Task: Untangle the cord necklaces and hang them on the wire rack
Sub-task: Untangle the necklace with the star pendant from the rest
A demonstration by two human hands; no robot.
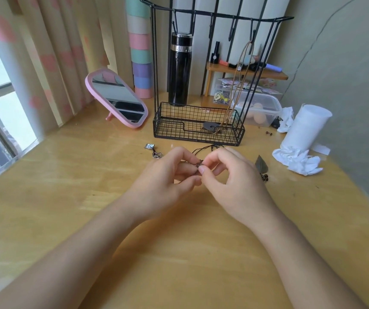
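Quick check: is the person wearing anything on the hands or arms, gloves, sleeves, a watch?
Nothing worn. The left hand and right hand are bare: no gloves or rings in view. The left forearm and right forearm show no sleeves, watch or bracelet down to the frame's edge.

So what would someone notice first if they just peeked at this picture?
Probably the two hands in the middle of the table: the left hand and right hand pinch a dark cord necklace between their fingertips. Behind them stands the black wire rack, with a tan cord necklace hanging from one of its right-hand hooks down into its basket. The pink mirror leans at the left.
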